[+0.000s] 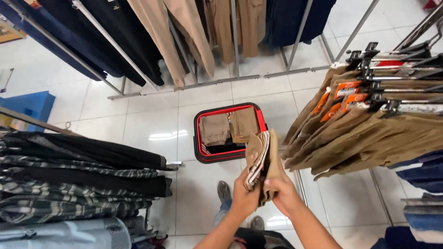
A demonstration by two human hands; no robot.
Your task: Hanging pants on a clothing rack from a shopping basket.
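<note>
While both hands are up in front of the body, they hold one folded pair of tan pants (263, 159) between them. The left hand (243, 197) has its fingers curled round the left edge, pinching the folds near the striped inside band. The right hand (282, 193) grips the right edge, fingers pressed together round the cloth. The pants are in the air, just above and a little to the right of the red basket (198, 138) on the floor.

Two folded brown pairs (229, 127) already lie side by side in the basket, so some of the work looks done. The pair in the hands is not on a hanger and not in the basket. I think it may be on its way in or out, but I cannot tell which.

There is not much room. A rack of brown pants on black hangers (369, 124) hangs close on the right, almost touching the held pair. A pile of dark and checked clothes (83, 180) sticks out on the left. The white tile floor (147, 124) between them is a narrow path, and the basket sits in the middle of it. More pants hang on metal rails (194, 41) behind the basket. The person's shoes (224, 191) stand just beside the basket's near edge.
</note>
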